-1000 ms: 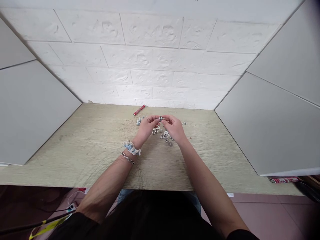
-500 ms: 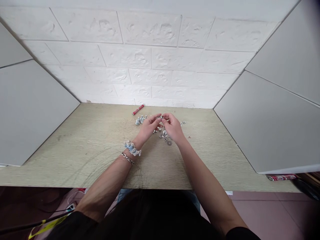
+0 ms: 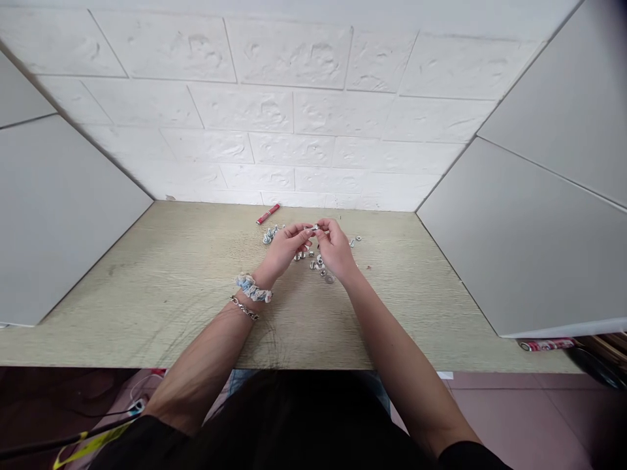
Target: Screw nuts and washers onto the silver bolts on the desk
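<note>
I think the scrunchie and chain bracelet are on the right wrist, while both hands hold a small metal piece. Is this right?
Wrong side: the head view shows scrunchie and chain bracelet on the left. Left hand and right hand do hold the small metal piece.

Reads as a desk nook in an ordinary room; home or small office, can't tell which. Far side: white wall (image 3: 313, 108) in brick-pattern relief, decorative look. Plain grey left panel (image 3: 63, 222) and right panel (image 3: 543, 241) box the spot in like a booth. Desk (image 3: 416, 313) is pale wood-grain. Loose bolts (image 3: 267, 237) and a washer (image 3: 330, 279) lie straight on it, so light bench duty. Below the near edge: pinkish tiled floor (image 3: 519, 414), and at left what looks like a plug (image 3: 136, 406). Near right, a red tube (image 3: 547, 344) sits beside other clutter, blurred.
</note>
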